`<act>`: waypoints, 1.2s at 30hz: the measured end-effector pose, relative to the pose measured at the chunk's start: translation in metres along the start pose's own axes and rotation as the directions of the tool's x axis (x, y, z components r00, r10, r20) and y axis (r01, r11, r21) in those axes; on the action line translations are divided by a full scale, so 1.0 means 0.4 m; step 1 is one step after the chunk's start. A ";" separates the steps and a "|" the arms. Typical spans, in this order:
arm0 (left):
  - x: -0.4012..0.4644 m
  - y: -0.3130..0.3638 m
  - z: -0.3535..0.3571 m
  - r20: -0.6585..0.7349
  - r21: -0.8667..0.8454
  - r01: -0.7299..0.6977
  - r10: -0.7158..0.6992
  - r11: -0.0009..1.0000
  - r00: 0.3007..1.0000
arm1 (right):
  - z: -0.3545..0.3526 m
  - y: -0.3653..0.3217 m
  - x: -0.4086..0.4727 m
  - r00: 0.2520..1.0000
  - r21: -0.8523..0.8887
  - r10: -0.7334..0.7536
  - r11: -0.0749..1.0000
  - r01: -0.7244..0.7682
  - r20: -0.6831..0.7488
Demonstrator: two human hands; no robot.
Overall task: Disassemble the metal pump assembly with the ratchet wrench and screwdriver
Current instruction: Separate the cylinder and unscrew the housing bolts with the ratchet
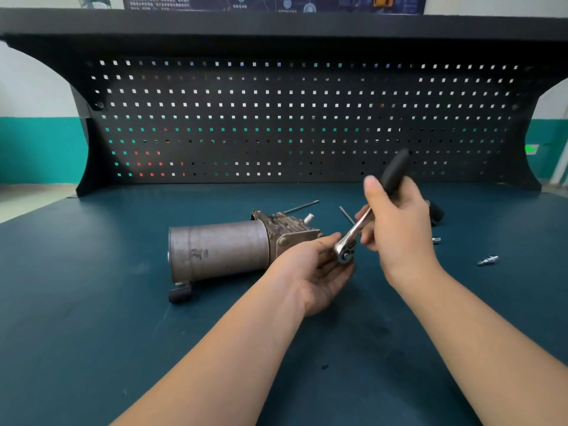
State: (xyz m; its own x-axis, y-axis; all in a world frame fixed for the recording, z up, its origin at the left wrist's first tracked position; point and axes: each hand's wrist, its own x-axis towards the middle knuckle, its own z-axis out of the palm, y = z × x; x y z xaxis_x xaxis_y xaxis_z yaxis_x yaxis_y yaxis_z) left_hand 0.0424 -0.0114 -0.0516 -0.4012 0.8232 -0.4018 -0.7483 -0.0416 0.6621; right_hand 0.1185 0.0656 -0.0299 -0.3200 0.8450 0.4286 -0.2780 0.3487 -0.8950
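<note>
A person's two bare arms reach out over a dark green table [92, 318]. The right hand [396, 229] has its fingers wrapped around the black handle of a wrench [365, 219]. The thumb sticks up along the handle. The wrench is up off the table and tilted, with its black end pointing far and to the right and its shiny round head pointing near and to the left.

The left hand [313, 272] is palm up, with its fingers bent around the shiny head of the wrench from below. The fingertips touch the head. Whether something small is stuck on the underside of the head cannot be told.

The pump [227, 250] lies on its side on the table, just left of the left hand. Its big grey round can points left, and its bumpy metal end points right, right next to the left fingers. A small black piece [179, 295] sits at the near left end of the can.

Far behind the pump lies a thin dark rod [301, 206]. Another thin rod [346, 214] lies just left of the right hand. To the right of the right arm a shiny bolt [488, 260] lies on the table, and a smaller shiny bit [436, 240] lies a little farther off. A black pegboard [276, 124] with lots of little square holes stands at the far edge of the table.
</note>
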 end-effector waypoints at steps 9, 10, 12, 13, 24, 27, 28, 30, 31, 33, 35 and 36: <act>0.000 -0.002 0.003 -0.001 0.030 -0.001 0.001 1.000 1.000 | 0.002 0.043 0.007 0.845 0.421 0.527 0.789 -0.448 -0.088; -0.001 -0.001 0.003 0.003 0.035 0.003 -0.004 0.999 1.000 | 0.003 0.027 0.005 0.944 0.304 0.319 0.911 -0.279 -0.089; -0.002 0.001 0.002 -0.001 0.048 0.004 -0.004 0.999 1.000 | 0.002 0.000 -0.008 0.997 0.042 -0.075 0.996 0.074 0.030; -0.002 0.003 0.001 -0.004 0.050 0.003 -0.003 0.999 1.000 | 0.002 -0.008 -0.017 0.980 -0.030 -0.173 0.984 0.176 0.095; 0.007 0.000 0.001 -0.028 0.069 -0.037 0.039 0.997 0.999 | 0.000 0.055 0.000 0.649 0.483 0.759 0.589 -0.648 -0.055; 0.008 0.000 -0.002 -0.012 0.065 -0.007 0.008 0.998 1.000 | 0.004 0.026 -0.003 0.934 0.287 0.345 0.908 -0.306 -0.095; 0.008 0.001 -0.003 -0.009 0.066 -0.006 0.006 0.998 1.000 | 0.005 0.014 -0.007 0.996 0.116 0.074 0.991 -0.068 -0.051; 0.008 0.004 -0.008 -0.007 0.064 -0.009 0.010 0.998 1.000 | 0.007 -0.004 -0.023 0.956 -0.110 -0.260 0.955 0.276 0.135; 0.009 0.006 -0.011 -0.008 0.060 -0.009 0.010 0.998 1.000 | 0.009 -0.007 -0.028 0.936 -0.140 -0.304 0.934 0.330 0.177; 0.007 0.010 -0.014 -0.012 0.062 -0.013 0.013 0.998 1.000 | 0.011 -0.004 -0.028 0.949 -0.139 -0.278 0.944 0.298 0.145; 0.005 0.010 -0.011 -0.015 0.075 -0.030 0.031 0.997 0.999 | 0.008 0.011 -0.008 0.997 -0.034 -0.079 0.996 0.079 0.000; 0.006 0.008 -0.008 -0.020 0.077 -0.041 0.042 0.996 0.999 | 0.004 0.023 0.005 0.988 0.087 0.129 0.989 -0.122 -0.081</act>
State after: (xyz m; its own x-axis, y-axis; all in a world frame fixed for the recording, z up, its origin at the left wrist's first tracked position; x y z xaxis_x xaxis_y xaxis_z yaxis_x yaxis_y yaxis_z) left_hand 0.0374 -0.0115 -0.0526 -0.4431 0.8090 -0.3862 -0.6886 -0.0312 0.7245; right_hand 0.1138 0.0698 -0.0370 -0.2785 0.9131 0.2978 -0.3143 0.2064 -0.9266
